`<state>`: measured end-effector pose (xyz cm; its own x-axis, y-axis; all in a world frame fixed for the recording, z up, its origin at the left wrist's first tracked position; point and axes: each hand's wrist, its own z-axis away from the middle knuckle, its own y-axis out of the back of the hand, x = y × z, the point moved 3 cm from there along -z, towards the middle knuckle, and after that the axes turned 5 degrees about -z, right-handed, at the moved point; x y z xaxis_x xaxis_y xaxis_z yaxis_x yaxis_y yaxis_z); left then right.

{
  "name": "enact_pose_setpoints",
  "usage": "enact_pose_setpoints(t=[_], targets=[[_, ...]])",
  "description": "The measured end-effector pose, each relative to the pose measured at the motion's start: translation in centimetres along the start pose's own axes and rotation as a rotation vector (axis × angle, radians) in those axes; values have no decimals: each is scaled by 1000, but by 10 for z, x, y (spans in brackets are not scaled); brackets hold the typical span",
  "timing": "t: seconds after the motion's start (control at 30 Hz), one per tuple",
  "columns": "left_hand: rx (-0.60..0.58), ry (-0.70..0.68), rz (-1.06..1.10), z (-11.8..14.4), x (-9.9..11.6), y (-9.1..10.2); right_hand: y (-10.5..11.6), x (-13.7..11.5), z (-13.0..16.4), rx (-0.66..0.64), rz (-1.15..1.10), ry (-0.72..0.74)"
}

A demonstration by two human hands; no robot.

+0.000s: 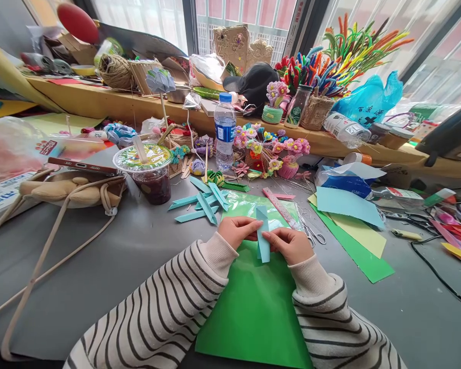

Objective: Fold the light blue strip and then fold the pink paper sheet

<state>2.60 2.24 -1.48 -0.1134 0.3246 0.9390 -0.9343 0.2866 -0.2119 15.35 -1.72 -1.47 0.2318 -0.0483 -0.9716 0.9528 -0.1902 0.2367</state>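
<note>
- Light blue paper strip [263,236] stands upright between both hands, over a green sheet [253,307] on the grey table [100,266].
- Left hand [238,230] pinches the strip from its left side, fingers curled.
- Right hand [290,245] pinches it from the right side, thumb on top.
- Several folded blue strips [203,201] lie in a loose pile just behind the hands.
- Scissors [313,231] and a pink ruler [280,207] lie near the right hand.
- Behind the pile stand a water bottle [225,130] and a plastic cup [148,171] with a drink.

Grey table [111,256]: green sheet [253,307], scissors [311,230], cup [149,171].
</note>
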Motion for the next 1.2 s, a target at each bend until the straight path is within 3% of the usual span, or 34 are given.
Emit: enact_pose_setpoints(t=[0.23,0.6,1.2], targets=[[95,-15,56,1,2,2,-2,-3,2,-40,65,24],[113,-14,89,0,2,2,-2,-1,1,-40,69,-4],[177,-93,37,4,5,2,-6,-1,2,-146,-55,-48]])
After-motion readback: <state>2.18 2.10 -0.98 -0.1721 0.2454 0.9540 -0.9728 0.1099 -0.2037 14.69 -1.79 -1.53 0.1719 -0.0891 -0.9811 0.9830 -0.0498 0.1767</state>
